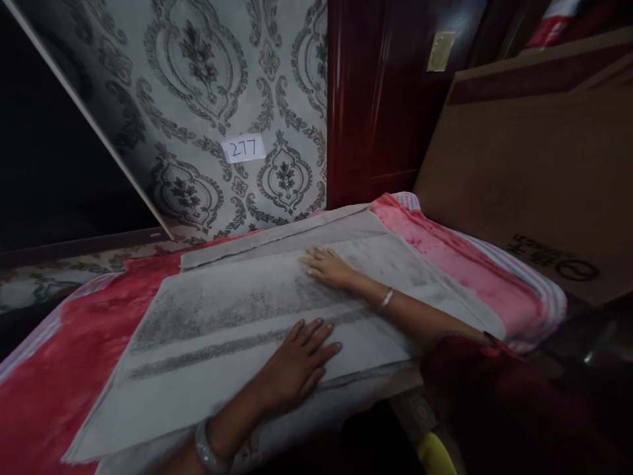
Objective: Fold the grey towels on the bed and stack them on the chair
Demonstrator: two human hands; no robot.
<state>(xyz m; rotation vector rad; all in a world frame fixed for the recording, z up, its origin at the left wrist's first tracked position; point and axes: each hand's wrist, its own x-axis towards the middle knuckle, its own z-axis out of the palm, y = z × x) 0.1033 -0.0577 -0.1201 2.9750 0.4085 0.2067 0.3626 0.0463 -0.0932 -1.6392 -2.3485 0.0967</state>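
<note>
A grey and white cloth (pixel 198 316) with a darker stripe, perhaps a towel or small blanket, lies spread in layers across a red covering. My left hand (pixel 299 363) rests flat near its front edge, fingers apart. Farther back, toward the middle of the cloth, my right hand (pixel 329 267) lies palm down with its fingers stretched out. Neither hand grips anything. At the far side a strip of the cloth (pixel 277 234) shows a folded or overlapping edge. The near edge hangs over the front and is partly hidden by my left arm.
The red and pink covering (pixel 99 330) has striped edges. Behind it stands a wall with patterned paper and a label reading 277 (pixel 244 148). A large dark screen (pixel 64 145) is at left. A cardboard box (pixel 534 171) leans at right beside a dark red door (pixel 376 99).
</note>
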